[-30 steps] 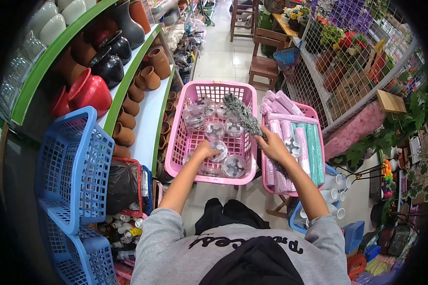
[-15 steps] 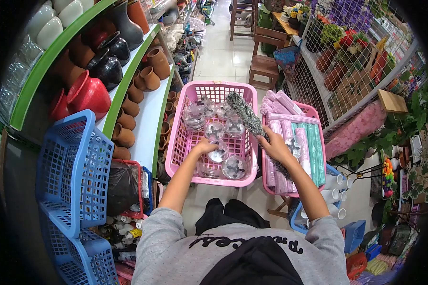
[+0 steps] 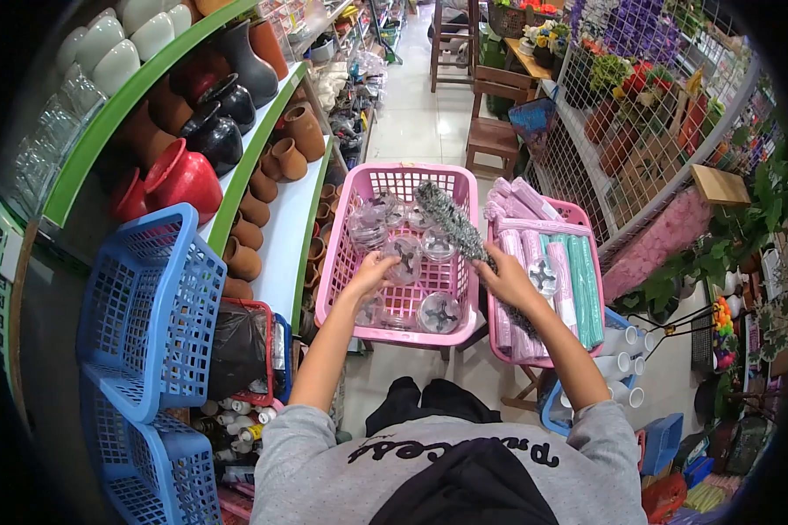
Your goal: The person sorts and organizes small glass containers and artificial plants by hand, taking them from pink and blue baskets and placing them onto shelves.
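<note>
- Your left hand (image 3: 375, 274) is closed at the fingertips on the near edge of a clear round container (image 3: 404, 261), held over the pink basket (image 3: 403, 336); whether it touches the pieces below cannot be determined.
- Your right hand (image 3: 506, 278) grips a grey fluffy duster (image 3: 446, 219), its head slanting over the basket's right rim.
- Further clear containers (image 3: 439, 312) lie inside the pink basket, several stacked at its left side.
- Just right of it, a second pink basket (image 3: 573, 210) carries pink packs (image 3: 512, 252) and green packs (image 3: 589, 284); another clear container (image 3: 543, 277) shows beside your right forearm.
- Outward to your left: blue baskets (image 3: 188, 297) and a shelf (image 3: 276, 249) bearing clay pots (image 3: 289, 160).
- Ahead, a wooden chair (image 3: 492, 136) stands in the aisle.
</note>
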The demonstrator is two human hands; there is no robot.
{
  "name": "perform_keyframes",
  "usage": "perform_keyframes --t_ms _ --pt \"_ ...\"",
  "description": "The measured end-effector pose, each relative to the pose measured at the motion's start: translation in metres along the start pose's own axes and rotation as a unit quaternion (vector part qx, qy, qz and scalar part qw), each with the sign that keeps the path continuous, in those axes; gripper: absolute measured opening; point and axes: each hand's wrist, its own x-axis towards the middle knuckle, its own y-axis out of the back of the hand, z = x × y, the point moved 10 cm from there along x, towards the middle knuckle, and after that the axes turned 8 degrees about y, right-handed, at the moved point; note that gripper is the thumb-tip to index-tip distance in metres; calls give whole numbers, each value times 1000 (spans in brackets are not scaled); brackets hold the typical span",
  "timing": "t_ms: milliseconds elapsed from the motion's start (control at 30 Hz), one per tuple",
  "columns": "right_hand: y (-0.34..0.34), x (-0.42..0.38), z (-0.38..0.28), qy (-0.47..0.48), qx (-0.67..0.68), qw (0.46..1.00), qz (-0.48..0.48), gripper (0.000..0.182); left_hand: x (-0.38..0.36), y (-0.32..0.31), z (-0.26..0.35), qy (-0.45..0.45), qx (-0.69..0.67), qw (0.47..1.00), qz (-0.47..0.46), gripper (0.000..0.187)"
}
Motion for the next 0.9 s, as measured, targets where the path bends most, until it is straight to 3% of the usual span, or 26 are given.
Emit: perform_keyframes --t_ms 67,100,133,200,333,400,433,567,667,733,800,833,900 --pt "-17 -7 -7 59 -11 998 1 44 -16 -16 22 -84 -246 957 -129 30" --pt "-27 -13 -24 96 -41 994 -17 44 -23 -18 30 -107 -244 953 -147 29" --pt "-44 -18 -30 70 -89 988 -107 43 -27 -19 34 -112 -243 952 -146 29" --pt "-41 -14 -22 9 -128 988 -81 42 -43 -34 52 -172 -291 912 -231 30" --pt "-23 11 1 -67 -43 996 -43 42 -50 -34 53 -169 -322 912 -192 32" --pt "-23 1 -35 18 -23 1000 -12 42 -41 -26 50 -177 -317 916 -172 31" --pt "-37 -7 -53 73 -50 995 -57 43 -36 -22 48 -182 -311 921 -151 29" --pt "-32 8 -31 56 -149 987 -21 46 -56 -28 57 -206 -314 913 -160 31" --pt "-23 15 -28 30 -71 997 15 45 -50 -21 48 -193 -369 898 -139 31" --pt "-46 0 -52 105 -103 988 -51 44 -41 -18 48 -214 -338 909 -117 32" --pt "-50 -5 -60 123 -118 985 -29 44 -33 -22 47 -208 -364 885 -203 41" --pt "-49 -1 -61 124 -119 985 -28 44 -45 -22 52 -193 -374 901 -109 50" --pt "-46 7 -51 64 -137 988 -29 45 -39 -28 50 -189 -381 902 -74 50"
